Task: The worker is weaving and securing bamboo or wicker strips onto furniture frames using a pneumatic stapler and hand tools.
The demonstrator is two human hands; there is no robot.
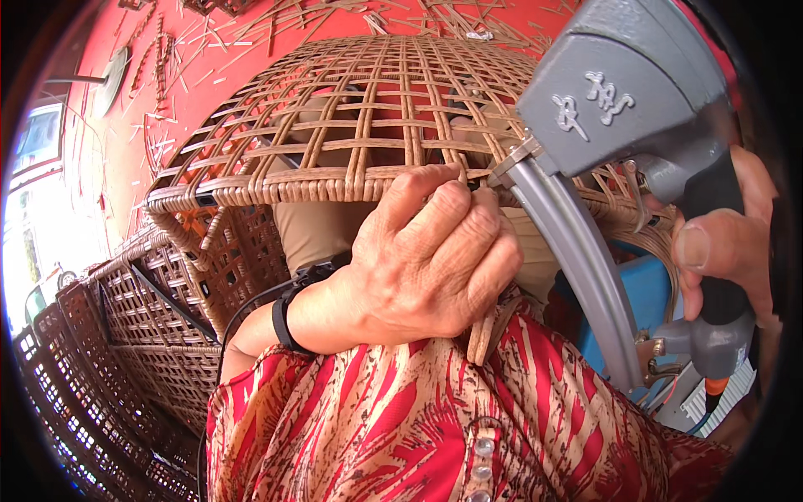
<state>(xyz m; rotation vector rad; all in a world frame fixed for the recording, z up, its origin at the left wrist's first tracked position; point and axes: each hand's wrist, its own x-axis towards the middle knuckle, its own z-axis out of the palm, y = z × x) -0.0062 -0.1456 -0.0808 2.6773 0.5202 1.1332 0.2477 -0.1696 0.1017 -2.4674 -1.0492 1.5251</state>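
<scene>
A woven brown rattan-like seat or panel (368,125) lies before me, its wrapped edge running across just ahead of my body. At that edge my left hand (435,259) is closed on a brown wicker strip (480,341), whose loose end sticks out below the fingers. A dark band circles the left wrist. In my right hand (726,243) is a grey staple gun (619,100) with a black grip, held tilted. Its nose (508,161) is at the woven edge, close beside my left fingertips; whether it touches the edge is hard to tell.
More dark brown woven pieces (125,309) stand at the left. Cut strips lie scattered over the red floor (196,92), near a round fan-like object (113,79). Something blue (642,293) sits behind the gun's magazine. A patterned red and tan shirt (401,418) fills the near side.
</scene>
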